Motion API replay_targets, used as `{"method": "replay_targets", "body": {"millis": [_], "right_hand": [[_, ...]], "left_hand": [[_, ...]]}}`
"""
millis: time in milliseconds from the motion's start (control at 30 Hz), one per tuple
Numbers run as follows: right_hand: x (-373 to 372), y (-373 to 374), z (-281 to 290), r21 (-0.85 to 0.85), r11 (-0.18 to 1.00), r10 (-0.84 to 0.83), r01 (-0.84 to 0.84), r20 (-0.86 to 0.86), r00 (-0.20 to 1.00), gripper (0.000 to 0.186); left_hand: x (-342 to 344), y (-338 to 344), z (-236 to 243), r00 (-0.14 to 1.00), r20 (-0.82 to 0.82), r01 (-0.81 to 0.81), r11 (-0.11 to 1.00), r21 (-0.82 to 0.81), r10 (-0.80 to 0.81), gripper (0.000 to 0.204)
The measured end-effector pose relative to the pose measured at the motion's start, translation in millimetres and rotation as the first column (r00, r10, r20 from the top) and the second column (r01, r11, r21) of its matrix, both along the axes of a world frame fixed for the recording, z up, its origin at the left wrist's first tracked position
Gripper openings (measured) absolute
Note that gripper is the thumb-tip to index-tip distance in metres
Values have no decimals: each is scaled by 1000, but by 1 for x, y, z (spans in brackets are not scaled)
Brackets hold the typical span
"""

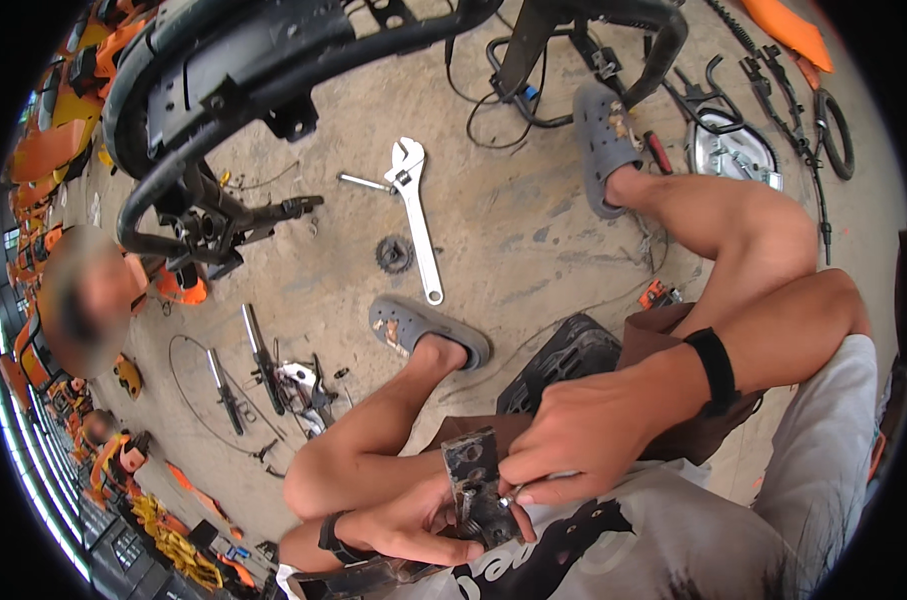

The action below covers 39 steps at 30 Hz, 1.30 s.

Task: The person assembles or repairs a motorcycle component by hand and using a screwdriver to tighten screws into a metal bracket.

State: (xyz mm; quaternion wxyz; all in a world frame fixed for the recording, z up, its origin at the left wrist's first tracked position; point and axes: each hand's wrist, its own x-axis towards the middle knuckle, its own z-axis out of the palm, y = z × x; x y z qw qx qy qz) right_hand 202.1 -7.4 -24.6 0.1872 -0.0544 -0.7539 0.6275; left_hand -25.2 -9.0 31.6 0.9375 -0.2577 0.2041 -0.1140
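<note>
I sit with a worn black metal bracket (pixel 470 456) over my lap, its flat plate pierced by holes. My left hand (pixel 405 528) is closed around the bracket's lower part, thumb along the near edge. A bolt (pixel 466 502) stands out of the plate beside the left fingers. Over the bracket's right side, my right hand (pixel 595 425) pinches a thin silver metal piece (pixel 506 501) whose tip touches the plate. Most of that piece is hidden by the fingers, so its kind does not show.
On the concrete floor lie a large adjustable wrench (pixel 418 225), a toothed sprocket (pixel 394 254) and a short metal rod (pixel 364 182). A black tubular frame (pixel 273 85) stands at upper left. Cables and rods (pixel 258 355) lie at left, a silver cover (pixel 733 155) at upper right.
</note>
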Motion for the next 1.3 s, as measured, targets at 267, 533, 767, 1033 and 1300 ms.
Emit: {"method": "replay_targets", "body": {"millis": [267, 533, 767, 1033, 1300], "right_hand": [[-3, 1, 12, -195, 981, 22, -8, 67, 998, 26], [-5, 0, 18, -81, 989, -116, 123, 84, 990, 25], [-9, 22, 15, 219, 962, -177, 166, 33, 984, 23], [-4, 18, 20, 174, 973, -159, 151, 31, 987, 33], [1, 27, 31, 203, 979, -11, -19, 146, 989, 43]], "left_hand": [[-18, -34, 0, 996, 70, 36, 968, 249, -55, 99], [-10, -14, -5, 969, 122, 211, 977, 38, -214, 131], [42, 76, -31, 696, 171, 656, 521, -546, -697, 157], [6, 31, -31, 948, 13, 308, 901, -305, -319, 139], [-1, 2, -26, 979, 34, 200, 980, 1, -200, 122]]}}
